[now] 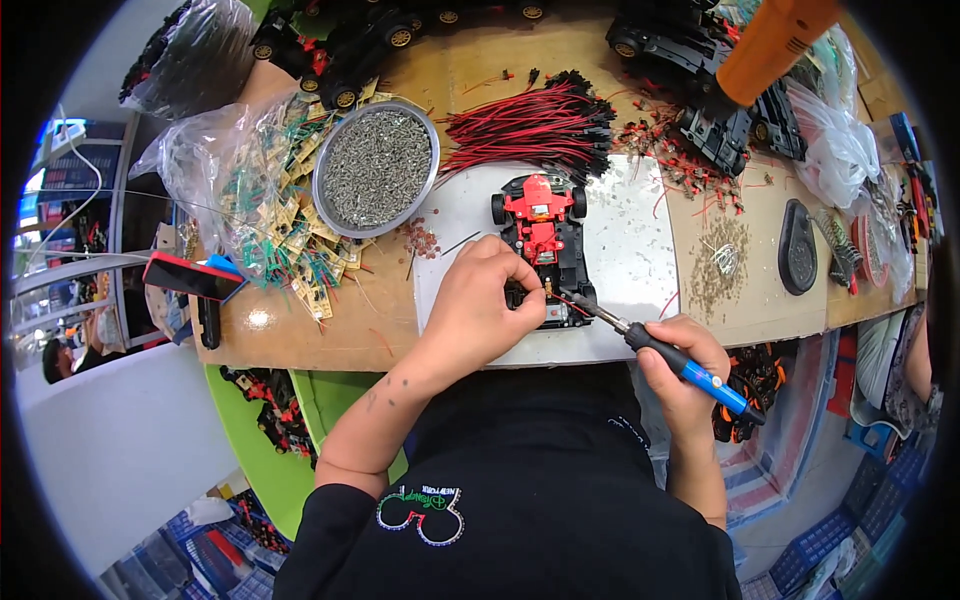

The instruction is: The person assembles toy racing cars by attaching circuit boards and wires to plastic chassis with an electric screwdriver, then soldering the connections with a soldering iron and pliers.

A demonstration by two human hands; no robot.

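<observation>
A toy car chassis [541, 240], black with red parts, lies on a white sheet [625, 240] in front of me. My left hand [482, 300] is at its near left side, thumb and forefinger pinched together over the near end; what they hold is too small to make out. In my right hand [685, 408] is a soldering iron [715, 386] with a blue and black handle. Its metal tip points left and reaches the near end of the chassis, close to my left fingertips. Whether the tip touches anything I cannot tell.
A round metal bowl of screws [377, 165] stands left of the chassis, beside a plastic bag and small circuit boards [300, 235]. Red and black wires [535, 125] lie beyond. An orange tool [770, 50] hangs at upper right. A phone [195, 276] stands at the left edge.
</observation>
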